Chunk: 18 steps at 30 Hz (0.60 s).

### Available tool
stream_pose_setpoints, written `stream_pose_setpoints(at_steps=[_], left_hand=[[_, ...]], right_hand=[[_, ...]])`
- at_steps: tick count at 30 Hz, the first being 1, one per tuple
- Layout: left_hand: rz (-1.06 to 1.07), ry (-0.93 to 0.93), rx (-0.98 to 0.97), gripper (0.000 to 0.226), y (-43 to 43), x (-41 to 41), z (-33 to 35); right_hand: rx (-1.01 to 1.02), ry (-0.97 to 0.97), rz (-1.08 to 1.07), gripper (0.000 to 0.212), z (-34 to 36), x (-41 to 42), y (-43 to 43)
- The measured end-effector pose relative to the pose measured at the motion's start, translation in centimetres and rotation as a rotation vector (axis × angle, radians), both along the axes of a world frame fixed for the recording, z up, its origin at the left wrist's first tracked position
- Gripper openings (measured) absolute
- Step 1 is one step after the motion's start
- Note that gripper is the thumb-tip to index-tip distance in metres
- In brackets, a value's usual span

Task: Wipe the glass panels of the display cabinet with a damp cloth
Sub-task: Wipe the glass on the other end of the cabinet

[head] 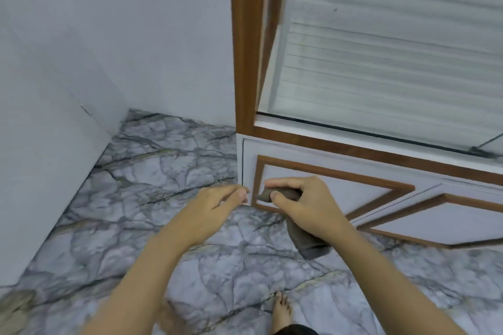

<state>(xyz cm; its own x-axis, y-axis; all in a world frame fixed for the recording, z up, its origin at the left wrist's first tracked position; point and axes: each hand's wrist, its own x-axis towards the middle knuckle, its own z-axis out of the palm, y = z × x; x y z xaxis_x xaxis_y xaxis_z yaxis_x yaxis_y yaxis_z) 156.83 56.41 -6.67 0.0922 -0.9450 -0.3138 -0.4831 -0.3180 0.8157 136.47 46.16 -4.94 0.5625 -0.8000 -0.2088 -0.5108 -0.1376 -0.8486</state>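
Observation:
The display cabinet stands at the right, with a brown wooden frame (243,43) and a large glass panel (381,43) above a white base with brown trim (340,182). My right hand (304,204) grips a grey-brown cloth (307,242), bunched in the fist with one end poking out by the thumb and the other hanging below the palm. It hovers in front of the white base, below the glass. My left hand (215,209) is beside it with fingers relaxed and extended toward the cloth's end, holding nothing.
A white wall (109,35) fills the left and back. A marble-patterned floor (163,171) lies below, with my bare foot (281,313) near the bottom edge. The cabinet's corner sits close to the back wall.

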Motion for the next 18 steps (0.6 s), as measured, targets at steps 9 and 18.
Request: stream_pose_setpoints(at_steps=[9,18], left_hand=[[-0.046,-0.11,0.016,0.054,4.8,17.0,0.8],[-0.213,-0.191,-0.134,0.053,0.6,28.4,3.3]], right_hand=[[-0.037,0.011,0.021,0.02,0.8,16.6,5.1],[-0.12,-0.048,-0.119,0.024,1.3,26.5,5.3]])
